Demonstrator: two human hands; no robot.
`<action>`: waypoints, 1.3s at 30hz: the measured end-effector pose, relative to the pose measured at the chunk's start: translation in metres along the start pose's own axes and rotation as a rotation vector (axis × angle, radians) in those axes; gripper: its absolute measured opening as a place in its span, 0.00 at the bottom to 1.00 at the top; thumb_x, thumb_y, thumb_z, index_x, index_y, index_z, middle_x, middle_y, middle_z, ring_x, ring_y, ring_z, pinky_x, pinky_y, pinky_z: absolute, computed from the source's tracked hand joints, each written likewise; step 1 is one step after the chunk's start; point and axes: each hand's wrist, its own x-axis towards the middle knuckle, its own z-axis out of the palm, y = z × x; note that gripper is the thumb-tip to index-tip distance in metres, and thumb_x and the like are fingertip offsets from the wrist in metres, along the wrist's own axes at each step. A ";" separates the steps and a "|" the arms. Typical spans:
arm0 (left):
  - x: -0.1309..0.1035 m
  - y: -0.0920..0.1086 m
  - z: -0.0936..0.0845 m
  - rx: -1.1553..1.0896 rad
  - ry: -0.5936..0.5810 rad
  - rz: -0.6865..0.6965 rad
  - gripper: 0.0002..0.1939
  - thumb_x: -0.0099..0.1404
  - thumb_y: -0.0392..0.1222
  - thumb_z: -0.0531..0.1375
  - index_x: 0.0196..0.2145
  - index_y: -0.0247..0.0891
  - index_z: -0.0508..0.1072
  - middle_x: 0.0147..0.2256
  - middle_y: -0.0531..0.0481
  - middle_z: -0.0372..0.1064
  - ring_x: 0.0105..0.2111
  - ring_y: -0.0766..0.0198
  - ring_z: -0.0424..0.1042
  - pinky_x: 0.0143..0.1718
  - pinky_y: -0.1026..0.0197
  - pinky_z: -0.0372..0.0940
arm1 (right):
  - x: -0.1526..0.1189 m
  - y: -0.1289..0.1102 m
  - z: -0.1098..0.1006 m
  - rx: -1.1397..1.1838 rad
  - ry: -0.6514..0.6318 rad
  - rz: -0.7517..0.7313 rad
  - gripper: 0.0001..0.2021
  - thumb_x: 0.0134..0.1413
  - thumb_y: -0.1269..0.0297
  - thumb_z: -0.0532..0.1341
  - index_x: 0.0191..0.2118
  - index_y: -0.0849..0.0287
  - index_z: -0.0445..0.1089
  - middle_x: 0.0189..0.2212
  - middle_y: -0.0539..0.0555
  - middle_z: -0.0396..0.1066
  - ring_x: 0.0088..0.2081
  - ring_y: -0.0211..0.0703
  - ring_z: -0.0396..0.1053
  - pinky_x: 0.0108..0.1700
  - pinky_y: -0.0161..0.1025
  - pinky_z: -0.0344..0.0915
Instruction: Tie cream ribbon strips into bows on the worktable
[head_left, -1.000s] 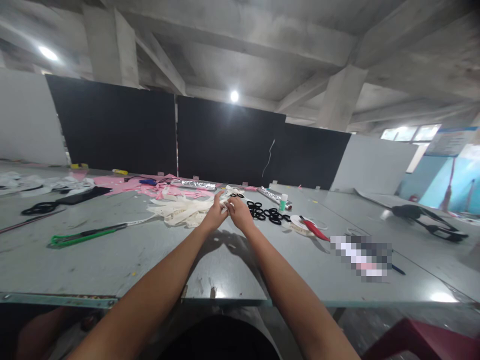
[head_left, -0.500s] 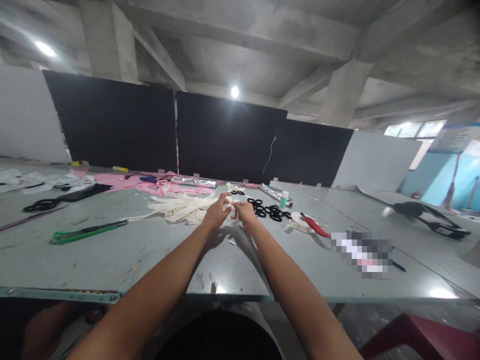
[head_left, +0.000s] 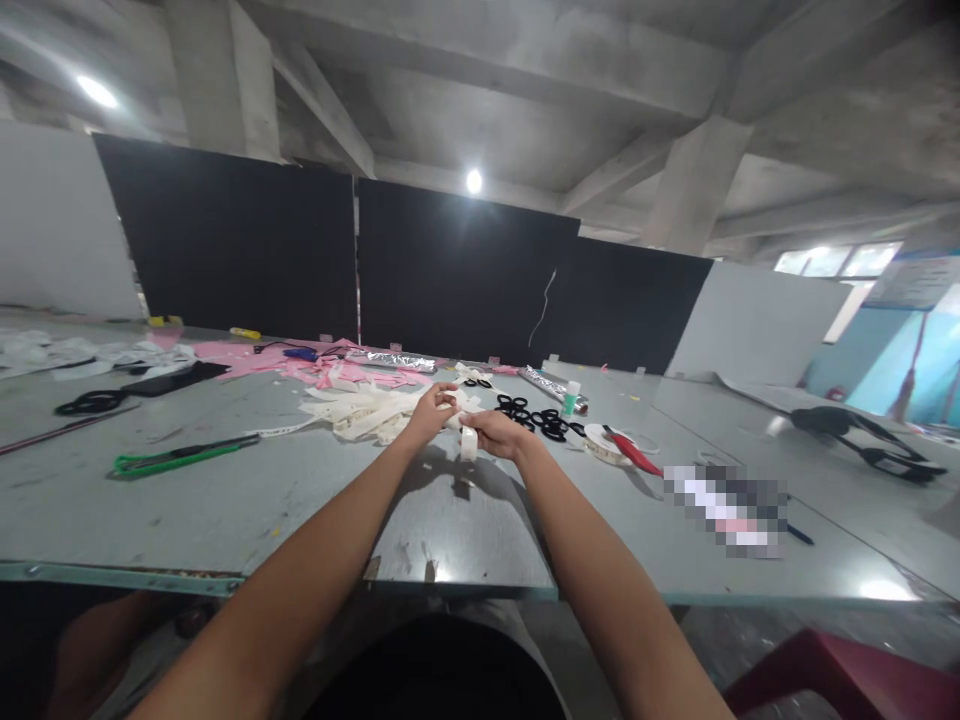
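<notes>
Bkgd: dark panels (head_left: 465, 270) along the far side of a grey table (head_left: 225, 520). The person's hands meet mid-table. R hand (head_left: 504, 434) has thumb and fingers pinched on a pale strip (head_left: 469, 445), which hangs in a short loop below the fingertips, just off the tabletop by the look of it. L hand (head_left: 435, 412) is curled right beside it, fingertips near the strip's upper pt.; can't tell if they grip it.

Progress, as judged: this strip is mid-handling, looped but not yet set down. Lots of similar strips lie loose in a pile (head_left: 367, 410) just left of the hands, so plenty unhandled. Black rings (head_left: 517, 408) sit to the right, no strip visibly on most.

Room: best on the near side, btwn forearms and near edge (head_left: 150, 578). Left is bounded by the pile plus a green-handled tool (head_left: 180, 458); right by rings, a tape roll (head_left: 606, 445) etc.
</notes>
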 end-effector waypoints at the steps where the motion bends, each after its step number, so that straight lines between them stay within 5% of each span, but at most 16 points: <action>1: 0.000 0.001 -0.001 -0.047 0.008 -0.031 0.22 0.47 0.39 0.64 0.41 0.39 0.65 0.29 0.56 0.63 0.21 0.73 0.62 0.21 0.70 0.56 | 0.001 0.001 0.002 0.029 -0.017 -0.015 0.04 0.56 0.75 0.57 0.36 0.68 0.69 0.25 0.54 0.73 0.25 0.35 0.71 0.31 0.31 0.70; 6: -0.001 0.002 0.002 -0.179 0.038 -0.077 0.21 0.50 0.48 0.64 0.41 0.41 0.66 0.31 0.56 0.65 0.19 0.74 0.62 0.19 0.69 0.56 | 0.006 0.004 0.010 0.122 -0.027 -0.115 0.05 0.58 0.73 0.55 0.37 0.66 0.68 0.27 0.55 0.74 0.28 0.37 0.72 0.33 0.31 0.70; 10: -0.001 -0.003 0.007 -0.138 -0.007 -0.043 0.16 0.52 0.43 0.61 0.39 0.39 0.67 0.27 0.56 0.65 0.19 0.72 0.61 0.21 0.68 0.57 | 0.005 0.001 0.012 0.159 -0.046 -0.184 0.06 0.59 0.71 0.54 0.37 0.65 0.68 0.26 0.54 0.73 0.27 0.37 0.71 0.32 0.32 0.70; 12: 0.000 -0.004 0.006 -0.013 0.032 0.057 0.12 0.51 0.38 0.58 0.37 0.37 0.68 0.28 0.54 0.66 0.22 0.70 0.63 0.25 0.66 0.59 | 0.005 -0.001 0.011 0.167 -0.007 -0.219 0.06 0.58 0.70 0.55 0.37 0.65 0.68 0.26 0.53 0.73 0.25 0.36 0.70 0.31 0.31 0.70; 16: 0.002 -0.001 -0.002 0.358 0.314 0.352 0.09 0.54 0.32 0.52 0.32 0.38 0.70 0.34 0.49 0.68 0.34 0.63 0.66 0.40 0.59 0.62 | 0.008 -0.001 0.005 0.147 0.143 -0.268 0.05 0.56 0.69 0.57 0.36 0.63 0.68 0.27 0.53 0.73 0.26 0.37 0.70 0.30 0.32 0.70; 19: 0.001 0.004 -0.005 0.539 0.332 0.439 0.07 0.58 0.36 0.53 0.30 0.39 0.71 0.35 0.49 0.68 0.39 0.59 0.65 0.46 0.56 0.59 | 0.010 0.001 0.001 0.093 0.200 -0.283 0.05 0.54 0.68 0.59 0.36 0.62 0.69 0.28 0.53 0.73 0.26 0.37 0.70 0.29 0.33 0.70; 25: -0.004 0.004 -0.001 0.745 0.234 0.355 0.08 0.59 0.46 0.57 0.30 0.40 0.72 0.35 0.49 0.68 0.39 0.57 0.64 0.46 0.54 0.57 | 0.010 0.004 0.000 -0.008 0.170 -0.279 0.06 0.50 0.65 0.61 0.34 0.63 0.70 0.27 0.53 0.73 0.24 0.35 0.68 0.25 0.31 0.67; 33: 0.006 -0.010 -0.003 0.491 0.218 0.242 0.09 0.57 0.45 0.57 0.26 0.37 0.69 0.31 0.50 0.67 0.31 0.64 0.67 0.37 0.60 0.61 | 0.010 0.002 0.005 0.053 0.296 -0.239 0.07 0.52 0.63 0.59 0.32 0.62 0.68 0.23 0.51 0.68 0.22 0.34 0.65 0.24 0.31 0.67; 36: 0.008 -0.012 -0.003 0.417 0.241 0.193 0.10 0.56 0.46 0.57 0.27 0.37 0.69 0.31 0.50 0.68 0.30 0.64 0.67 0.36 0.61 0.61 | 0.009 -0.001 0.005 0.111 0.300 -0.231 0.05 0.52 0.69 0.57 0.36 0.62 0.68 0.25 0.50 0.68 0.21 0.33 0.64 0.23 0.31 0.68; 39: 0.008 -0.011 -0.004 0.342 0.267 0.144 0.11 0.56 0.48 0.57 0.28 0.37 0.70 0.29 0.51 0.69 0.29 0.64 0.66 0.34 0.62 0.60 | 0.008 -0.002 0.005 0.103 0.241 -0.253 0.16 0.44 0.78 0.55 0.42 0.59 0.66 0.31 0.51 0.70 0.24 0.33 0.67 0.22 0.30 0.67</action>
